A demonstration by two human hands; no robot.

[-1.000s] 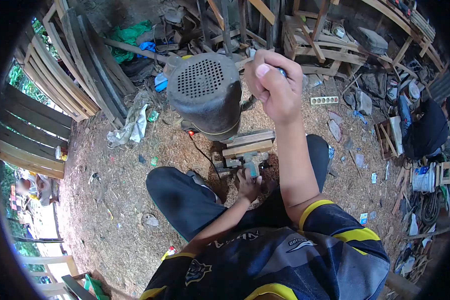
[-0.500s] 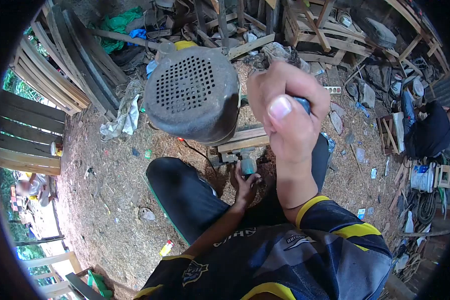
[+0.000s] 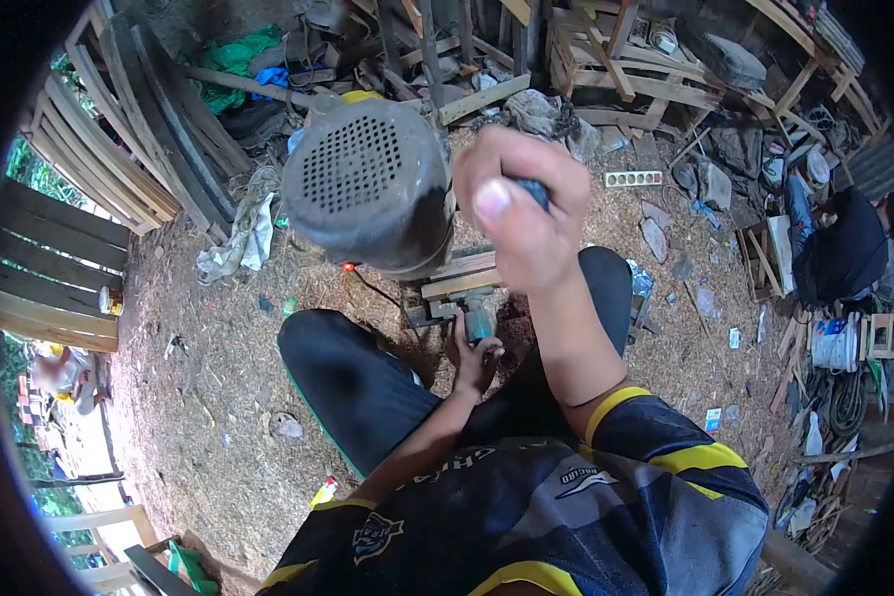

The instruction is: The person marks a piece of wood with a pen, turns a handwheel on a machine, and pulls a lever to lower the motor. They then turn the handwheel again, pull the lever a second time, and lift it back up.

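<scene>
My right hand (image 3: 522, 204) is raised in a fist to the right of a large dark motor housing (image 3: 353, 223) with a perforated end. A dark blue handle end (image 3: 535, 192) shows at the top of the fist; the rest of that tool is hidden. Low between my knees, my left hand (image 3: 475, 364) wraps around a teal cylindrical tool body (image 3: 479, 324). The teal piece sits against a dark metal part (image 3: 437, 312), just below some wooden boards (image 3: 462, 285) beside the motor.
Wood shavings cover the ground (image 3: 228, 368). A white power strip (image 3: 633, 179) lies at right, with a black cable (image 3: 377, 290) near the motor. Curved planks (image 3: 159, 119) lean at upper left. Another person (image 3: 849, 248) crouches at far right; a second (image 3: 65, 375) is outside at left.
My right fist has moved left, closer to the motor, still closed on the handle. My left hand keeps its hold on the teal tool body. The whole view has shifted slightly.
</scene>
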